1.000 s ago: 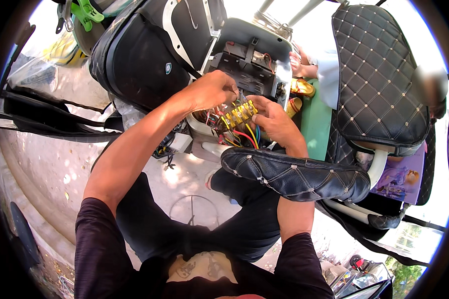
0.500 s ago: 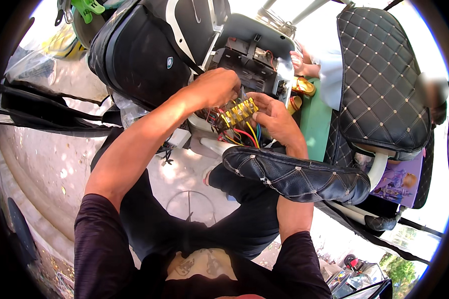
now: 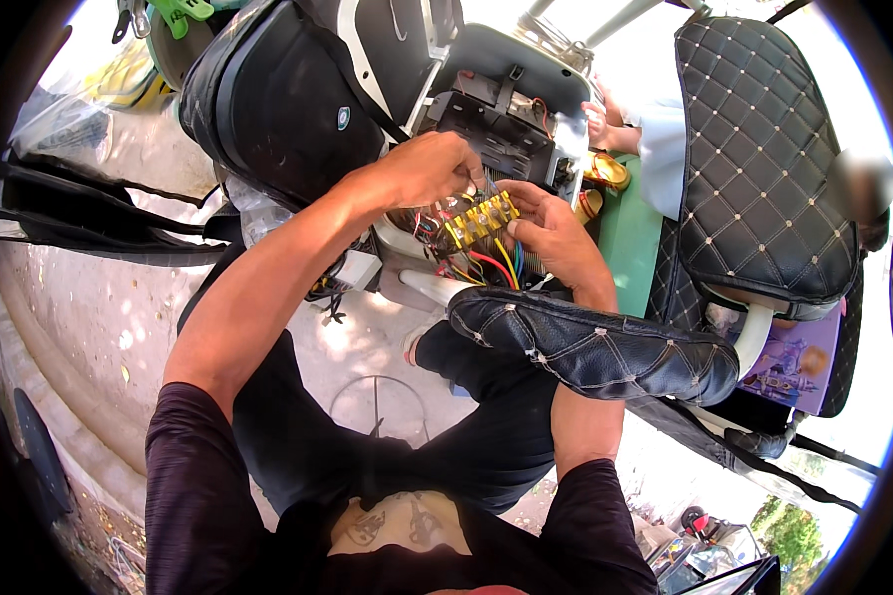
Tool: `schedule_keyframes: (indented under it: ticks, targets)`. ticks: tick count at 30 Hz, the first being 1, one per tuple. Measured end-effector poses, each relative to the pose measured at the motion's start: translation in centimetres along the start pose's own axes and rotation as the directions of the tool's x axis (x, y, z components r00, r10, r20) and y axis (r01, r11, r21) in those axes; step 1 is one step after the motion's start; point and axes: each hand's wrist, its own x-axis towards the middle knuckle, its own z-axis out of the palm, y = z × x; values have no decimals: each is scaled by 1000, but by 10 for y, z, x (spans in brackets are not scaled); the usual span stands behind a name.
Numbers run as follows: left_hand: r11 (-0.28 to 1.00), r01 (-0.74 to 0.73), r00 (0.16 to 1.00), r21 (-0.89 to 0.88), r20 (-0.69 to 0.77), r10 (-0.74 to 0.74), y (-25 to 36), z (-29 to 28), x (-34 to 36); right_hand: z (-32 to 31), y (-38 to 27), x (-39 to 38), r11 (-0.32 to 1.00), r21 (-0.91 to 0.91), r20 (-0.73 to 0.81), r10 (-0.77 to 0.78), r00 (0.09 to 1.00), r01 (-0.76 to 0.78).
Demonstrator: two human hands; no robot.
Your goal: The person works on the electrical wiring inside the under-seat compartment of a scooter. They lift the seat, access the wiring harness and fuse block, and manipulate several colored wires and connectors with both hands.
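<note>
A yellow terminal block (image 3: 480,222) with metal screws sits tilted above the opening of a grey compartment (image 3: 514,52). My right hand (image 3: 558,238) grips its right end, with the thumb in front and the fingers behind. Just above the block, my left hand (image 3: 429,167) is closed in a pinch, fingertips close to the right hand's fingers. Whatever lies in that pinch is too small and covered to make out. Red, yellow and blue wires (image 3: 506,260) hang below the block, and a tangle of thinner wires (image 3: 427,230) lies at its left.
Inside the compartment sits a black metal bracket (image 3: 496,134). A black seat (image 3: 258,109) stands raised at left. The padded armrest (image 3: 595,342) crosses close under my right forearm. Another person's hand (image 3: 597,124) rests by the compartment's right edge, beside a green panel (image 3: 627,238).
Both hands and the block stay together, shifted only a little in the picture along with the whole scene. The grip on the block looks the same.
</note>
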Motion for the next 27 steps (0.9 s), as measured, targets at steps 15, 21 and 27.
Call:
schedule_keyframes:
  ticks: [15, 21, 27]
  targets:
    - [988, -83, 996, 132, -17, 86, -11, 0, 1, 0, -5, -1, 1000, 4, 27, 10, 1000, -10]
    - [989, 1, 1000, 147, -5, 0, -6, -6, -3, 1, -6, -1, 1000, -2, 22, -1, 1000, 1]
    - [994, 52, 999, 97, -4, -52, -5, -6, -4, -1, -1, -2, 1000, 6, -2, 2, 1000, -2]
